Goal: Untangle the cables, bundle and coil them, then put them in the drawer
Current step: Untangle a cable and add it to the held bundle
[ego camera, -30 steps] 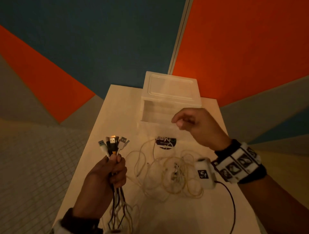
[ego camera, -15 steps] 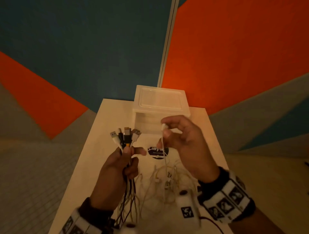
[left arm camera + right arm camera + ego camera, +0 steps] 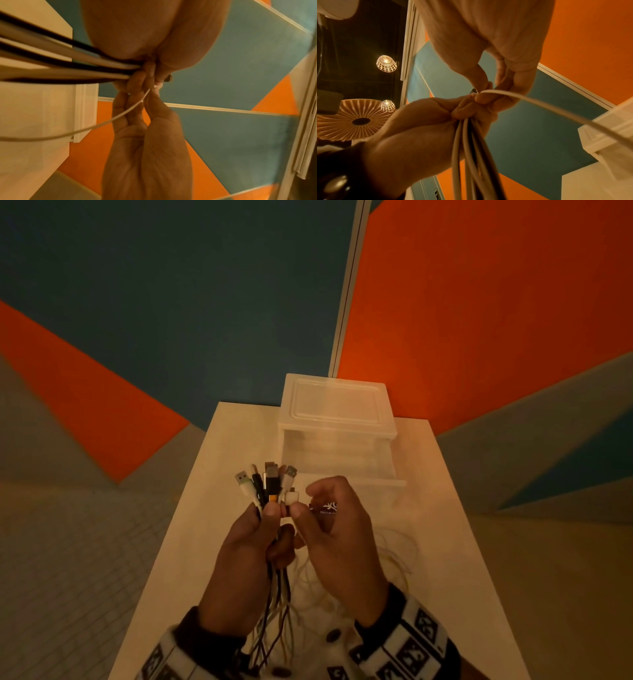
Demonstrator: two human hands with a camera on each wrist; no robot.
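The left hand grips the plugs upright over the table while the right hand pinches a white cable (its slack trailing) against them, so a snag could jerk the plugs loose.

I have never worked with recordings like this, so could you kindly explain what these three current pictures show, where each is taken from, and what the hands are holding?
There is no machine here: a person works with two bare hands, with cameras strapped on. The wide picture comes from a head camera looking down; the other two come from wrist cameras looking along each hand, upward past the fingers.

The left hand grips a bundle of cables, plugs pointing up. The right hand pinches the white plug of one more cable, held right beside that bundle; the left wrist view shows its thin white cord trailing away.

On the pale table stands a clear plastic drawer box, with a loose tangle of white cable lying nearer the person.
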